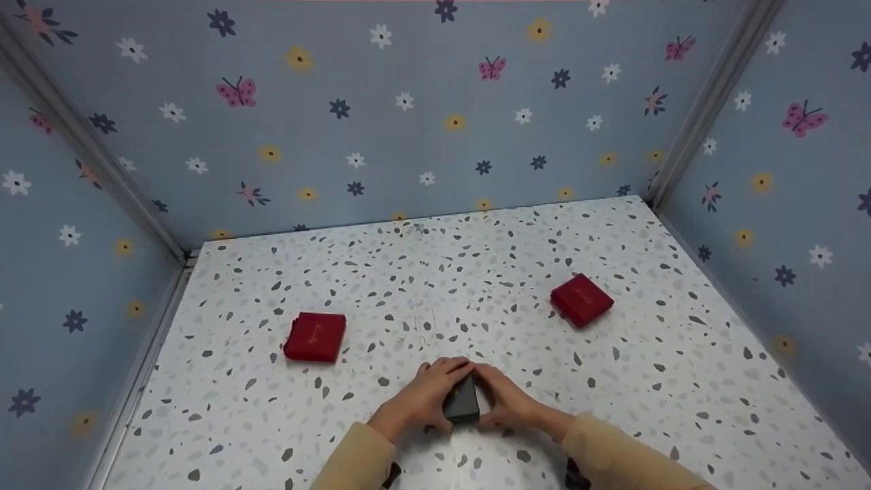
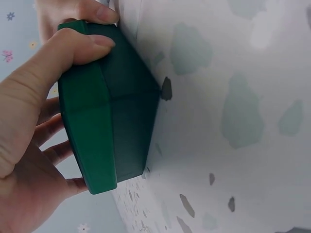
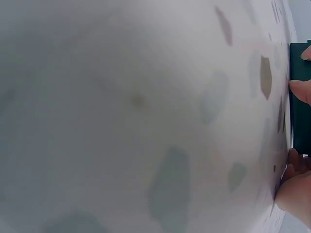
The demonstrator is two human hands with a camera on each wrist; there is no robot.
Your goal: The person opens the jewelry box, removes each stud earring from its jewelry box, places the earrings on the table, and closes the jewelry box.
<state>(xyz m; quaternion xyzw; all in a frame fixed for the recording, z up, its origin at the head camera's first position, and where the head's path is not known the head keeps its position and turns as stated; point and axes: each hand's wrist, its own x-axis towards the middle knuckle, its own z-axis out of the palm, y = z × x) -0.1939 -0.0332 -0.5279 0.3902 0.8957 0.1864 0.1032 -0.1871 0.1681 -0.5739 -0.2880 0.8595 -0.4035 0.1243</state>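
Well, the left hand (image 1: 430,395) grips the dark green, flat-sided box (image 2: 92,126) at nine o'clock, the right hand (image 1: 512,400) at three. Soft, even squeezing should work best.

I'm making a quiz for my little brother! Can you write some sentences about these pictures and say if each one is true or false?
1. The left hand and the right hand both touch the green box. True.
2. The right hand is holding a red box. False: it holds the green box, together with the left hand.
3. The red box on the left and the red box on the right lie on the speckled table. True.
4. There are five red boxes. False: there are two.
5. The back wall has pink butterflies. True.
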